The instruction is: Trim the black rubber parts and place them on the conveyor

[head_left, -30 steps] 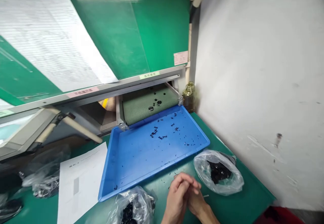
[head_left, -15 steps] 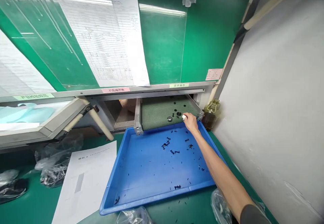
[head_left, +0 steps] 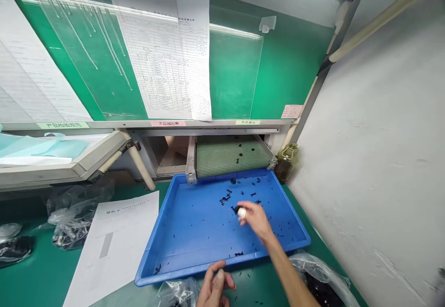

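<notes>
My right hand [head_left: 257, 220] is over the blue tray [head_left: 187, 237], its fingers pinching a small round black part [head_left: 237, 209]. White covering shows on a fingertip. My left hand [head_left: 215, 286] is at the tray's front edge, with loosely bent fingers apart and nothing visible in them. A clear plastic bag [head_left: 179, 293] lies beside it. Inside the tray are a round black piece [head_left: 232, 181] near the back and several tiny black scraps [head_left: 225, 197]. A green ribbed conveyor belt [head_left: 222, 156] ends above the tray's back edge, carrying a few small black pieces.
At the right stands a bag of black parts [head_left: 323, 291], partly behind my forearm. A yellowish glass bottle [head_left: 287, 161] stands between belt and wall [head_left: 375, 172]. On the left are a paper sheet [head_left: 114, 237], more bags [head_left: 74, 226] and a slanted shelf [head_left: 79, 170].
My right hand reached to the belt, then drew back over the tray with a round black part. Another round piece now lies in the tray. My left hand has come back into view.
</notes>
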Tool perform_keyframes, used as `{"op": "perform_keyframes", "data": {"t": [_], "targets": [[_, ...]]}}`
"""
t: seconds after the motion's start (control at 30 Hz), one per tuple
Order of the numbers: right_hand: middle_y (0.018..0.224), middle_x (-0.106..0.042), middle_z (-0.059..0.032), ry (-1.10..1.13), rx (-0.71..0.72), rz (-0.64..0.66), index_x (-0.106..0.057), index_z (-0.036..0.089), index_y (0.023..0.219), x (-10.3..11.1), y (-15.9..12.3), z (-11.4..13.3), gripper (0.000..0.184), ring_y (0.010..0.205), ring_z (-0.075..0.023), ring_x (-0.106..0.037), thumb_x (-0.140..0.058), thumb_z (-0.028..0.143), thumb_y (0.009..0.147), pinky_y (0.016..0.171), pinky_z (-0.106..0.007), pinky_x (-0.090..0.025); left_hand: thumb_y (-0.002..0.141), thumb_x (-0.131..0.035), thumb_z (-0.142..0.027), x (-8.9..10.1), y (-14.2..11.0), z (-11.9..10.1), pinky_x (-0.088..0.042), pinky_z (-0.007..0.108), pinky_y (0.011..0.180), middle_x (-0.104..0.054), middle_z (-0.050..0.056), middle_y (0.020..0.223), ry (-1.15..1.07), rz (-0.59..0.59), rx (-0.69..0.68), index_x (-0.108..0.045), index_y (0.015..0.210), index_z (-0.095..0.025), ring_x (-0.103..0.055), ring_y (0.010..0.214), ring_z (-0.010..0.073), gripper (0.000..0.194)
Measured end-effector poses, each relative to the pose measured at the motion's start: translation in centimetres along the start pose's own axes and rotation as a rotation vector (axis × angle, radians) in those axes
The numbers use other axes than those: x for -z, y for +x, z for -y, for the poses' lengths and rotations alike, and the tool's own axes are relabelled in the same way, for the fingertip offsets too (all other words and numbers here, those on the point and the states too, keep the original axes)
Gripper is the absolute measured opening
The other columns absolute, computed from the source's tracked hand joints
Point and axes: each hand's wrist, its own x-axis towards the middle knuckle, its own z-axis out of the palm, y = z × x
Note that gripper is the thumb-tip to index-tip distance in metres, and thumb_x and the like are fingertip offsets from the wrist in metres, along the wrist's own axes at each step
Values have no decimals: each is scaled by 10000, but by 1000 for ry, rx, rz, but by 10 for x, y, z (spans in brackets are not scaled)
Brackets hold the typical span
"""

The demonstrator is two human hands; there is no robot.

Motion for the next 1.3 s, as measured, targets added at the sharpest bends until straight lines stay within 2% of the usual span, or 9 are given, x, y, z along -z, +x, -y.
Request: {"op": "perform_keyframes", "data": {"t": [0.13, 0.23, 0.33, 0.47, 0.8, 0.9, 1.0, 1.1, 1.3], "targets": [[662, -610, -13, 58, -65, 57, -687, 130, 931, -30, -91, -14, 306, 486, -146, -611, -581, 358, 757, 406, -231, -480, 651, -584, -729, -11, 1, -5, -235, 182, 335, -605, 12, 647, 109, 62, -33, -537, 1025, -200, -546, 515, 158, 650], [643, -570, 18, -25, -26, 92, -685, 161, 859, -31, -133, -15, 187, 485, -111, -571, -541, 215, 752, 422, -192, -421, 737, -499, -713, -12, -10, -1, -274, 210, 392, -548, -21, 549, 221, 182, -83, -566, 832, -193, -459, 436, 118, 533], [654, -572, 31, -187, 85, 120, -675, 192, 847, -22, -155, -10, 208, 569, -104, -546, -522, 114, 730, 538, -195, -402, 776, -466, -691, -9, -24, 2, -303, 228, 442, -512, -38, 522, 361, 272, -121, -515, 692, -197, -424, 425, 105, 503], [671, -561, 28, -250, 170, 176, -693, 217, 879, -17, -163, 0, 250, 621, -113, -501, -512, 107, 746, 582, -209, -357, 821, -372, -686, -1, -38, 0, -248, 230, 421, -486, -72, 500, 396, 263, -70, -500, 918, -223, -385, 390, 116, 490], [437, -429, 68, -79, 32, 163, -631, 150, 737, -37, -150, -13, 232, 396, -83, -425, -483, 284, 854, 428, -186, -306, 818, -345, -700, 3, -40, -8, -231, 252, 468, -348, -108, 415, 483, 222, -61, -474, 1117, -204, -361, 410, 140, 594], [478, -496, 58, -101, -3, 320, -621, 157, 838, -26, -141, -14, 226, 405, -98, -492, -400, 200, 862, 442, -185, -372, 803, -357, -714, 3, -35, -5, -241, 246, 429, -454, -86, 455, 413, 254, -6, -451, 1176, -194, -389, 375, 128, 646], [746, -633, 4, -233, 124, 450, -613, 187, 919, -6, -126, -6, 319, 645, -124, -615, -361, 50, 779, 621, -220, -471, 799, -419, -689, 10, -28, -6, -287, 236, 423, -576, -36, 569, 285, 232, -4, -490, 1115, -189, -470, 404, 116, 596], [1036, -629, -13, -489, 306, 403, -622, 215, 920, 11, -96, 5, 370, 936, -141, -589, -387, -9, 741, 839, -247, -434, 774, -522, -652, 19, -23, -11, -342, 221, 426, -612, -11, 628, 129, 118, 1, -536, 1016, -194, -542, 466, 121, 518], [1091, -622, -86, -760, 109, 218, -590, 174, 1124, -4, 17, -1, 315, 989, -203, -582, -404, 75, 890, 844, -332, -448, 653, -752, -523, 14, -22, -12, -294, 157, 336, -571, -39, 579, -180, 111, 119, -522, 716, -184, -479, 371, 57, 415]]}}
